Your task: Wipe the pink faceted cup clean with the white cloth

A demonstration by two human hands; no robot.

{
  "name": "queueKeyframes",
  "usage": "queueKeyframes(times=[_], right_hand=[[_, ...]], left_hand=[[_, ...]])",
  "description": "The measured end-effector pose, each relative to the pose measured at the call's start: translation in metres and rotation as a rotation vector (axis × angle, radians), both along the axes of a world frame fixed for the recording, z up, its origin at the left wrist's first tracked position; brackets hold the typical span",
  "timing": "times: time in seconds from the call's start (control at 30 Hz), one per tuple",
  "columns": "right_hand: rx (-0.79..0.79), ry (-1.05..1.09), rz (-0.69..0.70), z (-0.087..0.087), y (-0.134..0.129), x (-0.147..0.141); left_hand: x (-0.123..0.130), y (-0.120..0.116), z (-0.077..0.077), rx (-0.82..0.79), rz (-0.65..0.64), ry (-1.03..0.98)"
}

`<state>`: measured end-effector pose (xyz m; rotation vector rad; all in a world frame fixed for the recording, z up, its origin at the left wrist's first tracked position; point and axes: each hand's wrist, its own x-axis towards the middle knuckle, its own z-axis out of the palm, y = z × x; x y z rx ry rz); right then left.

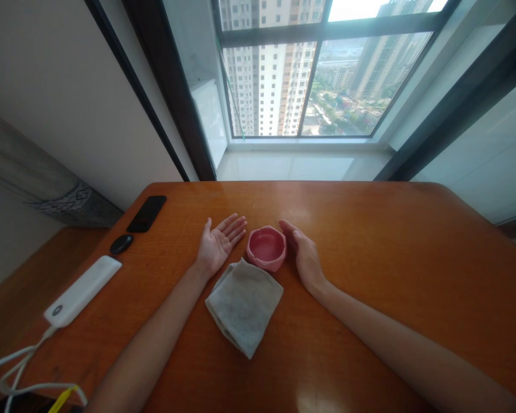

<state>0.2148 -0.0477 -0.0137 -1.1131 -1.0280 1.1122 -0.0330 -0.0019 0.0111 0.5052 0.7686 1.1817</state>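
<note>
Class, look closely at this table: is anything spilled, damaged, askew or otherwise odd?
Nothing looks spilled or damaged. The bowl sits upright between the left hand and the right hand. Only the folded cloth, nearer than the bowl, looks slightly askew: its layers don't line up along the lower-left edge.

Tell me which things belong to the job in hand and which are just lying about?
Probably the job, nearest the left fingers and right fingers:
pink bowl
folded grey cloth

Apparently just lying about, further left:
black flat slab
black oval object
white power strip
</note>
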Motion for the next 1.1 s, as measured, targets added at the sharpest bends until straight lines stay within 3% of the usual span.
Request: queueKeyframes(times=[0.4, 0.63, 0.9, 1.1], right_hand=[[-0.011, 0.009, -0.006, 0.006, -0.001, -0.002], [-0.018, 0.286, 0.004, 0.014, 0.003, 0.003], [-0.103, 0.458, 0.146, 0.015, 0.021, 0.020], [-0.093, 0.443, 0.187, 0.019, 0.022, 0.018]], left_hand=[[0.001, 0.000, 0.001, -0.004, -0.005, 0.021], [0.000, 0.000, -0.001, 0.012, -0.013, 0.035], [0.001, 0.000, -0.004, 0.031, -0.014, 0.076], [0.003, -0.001, -0.004, 0.053, -0.023, 0.100]])
